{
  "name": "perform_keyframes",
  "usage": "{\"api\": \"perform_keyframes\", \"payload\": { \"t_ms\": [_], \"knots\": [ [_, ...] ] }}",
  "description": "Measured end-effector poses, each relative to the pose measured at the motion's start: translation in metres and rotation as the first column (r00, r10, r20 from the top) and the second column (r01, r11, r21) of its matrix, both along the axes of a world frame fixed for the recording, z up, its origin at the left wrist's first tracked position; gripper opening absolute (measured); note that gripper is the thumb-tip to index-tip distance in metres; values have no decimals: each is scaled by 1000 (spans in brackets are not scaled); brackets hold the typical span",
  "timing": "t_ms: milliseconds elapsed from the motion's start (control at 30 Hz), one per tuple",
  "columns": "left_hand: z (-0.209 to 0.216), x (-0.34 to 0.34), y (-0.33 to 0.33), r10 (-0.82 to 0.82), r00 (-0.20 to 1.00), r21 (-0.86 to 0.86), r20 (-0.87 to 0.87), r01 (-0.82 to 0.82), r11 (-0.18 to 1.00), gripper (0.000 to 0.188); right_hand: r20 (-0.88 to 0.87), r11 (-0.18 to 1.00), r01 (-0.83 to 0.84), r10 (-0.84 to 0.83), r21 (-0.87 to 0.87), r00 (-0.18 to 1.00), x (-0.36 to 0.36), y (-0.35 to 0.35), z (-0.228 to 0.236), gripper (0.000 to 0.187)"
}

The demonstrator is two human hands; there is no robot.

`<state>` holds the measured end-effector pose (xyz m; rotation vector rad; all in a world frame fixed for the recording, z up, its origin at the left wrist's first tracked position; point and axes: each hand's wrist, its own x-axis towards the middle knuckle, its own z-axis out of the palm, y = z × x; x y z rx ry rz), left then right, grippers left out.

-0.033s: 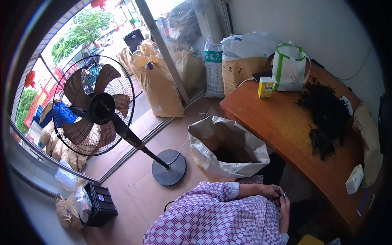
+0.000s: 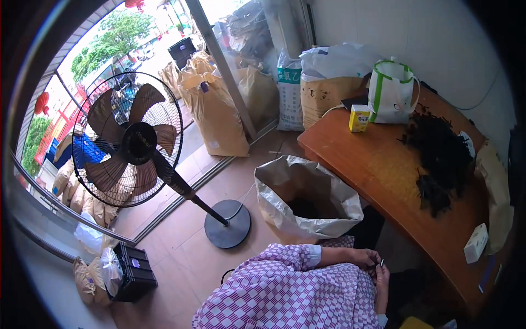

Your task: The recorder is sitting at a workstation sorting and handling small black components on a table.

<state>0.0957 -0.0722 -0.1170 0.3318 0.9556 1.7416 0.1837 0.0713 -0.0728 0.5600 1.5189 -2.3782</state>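
Over my lap, my left hand (image 2: 366, 256) and my right hand (image 2: 382, 276) meet with their fingers closed. Between the fingertips shows a small dark item with a pale, shiny edge (image 2: 382, 262); it is too small to name. It sits at my right hand's fingertips, with the left fingers right against it. What else the left fingers hold is hidden. A purple-and-white checked garment (image 2: 296, 290) covers my arms and lap. Just beyond my hands stands an open paper sack (image 2: 268, 205) with dark material at its bottom.
On the curved wooden table (image 2: 361, 170) lie a heap of black pieces (image 2: 441, 145), a yellow carton (image 2: 359, 119), a white-green bag (image 2: 390, 90) and a white pack (image 2: 475, 243). A standing fan (image 2: 138, 143), black crate (image 2: 137, 272) and full brown sack (image 2: 216, 118) stand left.
The view has shifted very slightly. My hands and the small item between them look the same.
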Motion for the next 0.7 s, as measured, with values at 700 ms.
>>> {"api": "perform_keyframes", "payload": {
  "t_ms": [700],
  "knots": [
    [348,32,-281,358,-913,919,-196,-299,-258,53,1,997,28,-29,75,1000,4,23,-56,21]
  ]
}}
